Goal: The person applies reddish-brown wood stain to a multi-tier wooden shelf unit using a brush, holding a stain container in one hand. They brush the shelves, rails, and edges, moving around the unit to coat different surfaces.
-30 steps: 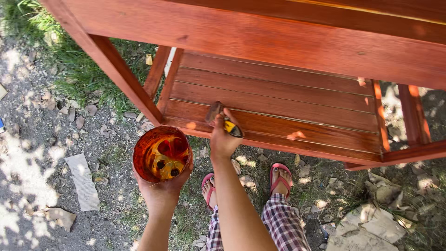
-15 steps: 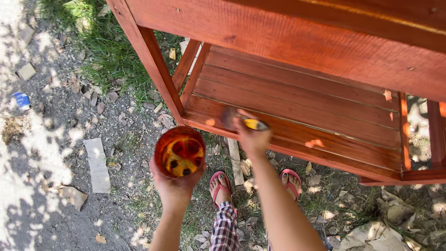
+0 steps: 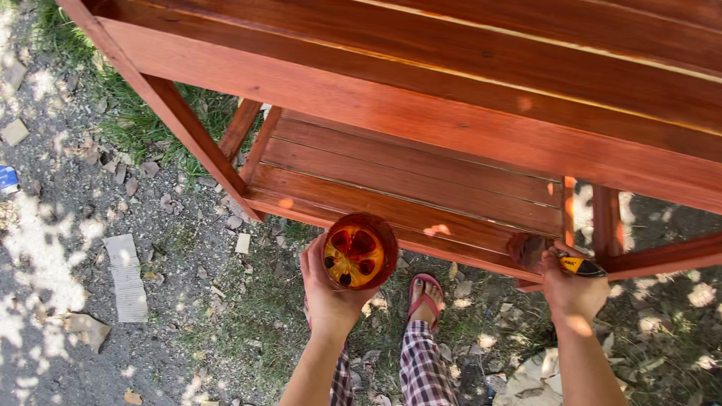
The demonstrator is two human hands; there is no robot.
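The paintbrush [image 3: 560,259] sits at the front edge of the lower shelf [image 3: 406,192], near its right end, yellow handle gripped tight in the right hand [image 3: 575,293], its bristles dark and hard to make out against the wood. The left hand [image 3: 327,297] wraps from below around a round cup [image 3: 359,250] of glossy orange-red stain, held just in front of the shelf. The slatted wooden rack [image 3: 421,113] gleams red-brown and wet-looking, its top cut off by the frame. Below lie gravel, grass, dry leaves and a cardboard strip [image 3: 126,277]; pink sandals [image 3: 425,297] and plaid trousers [image 3: 425,368] show between the arms.
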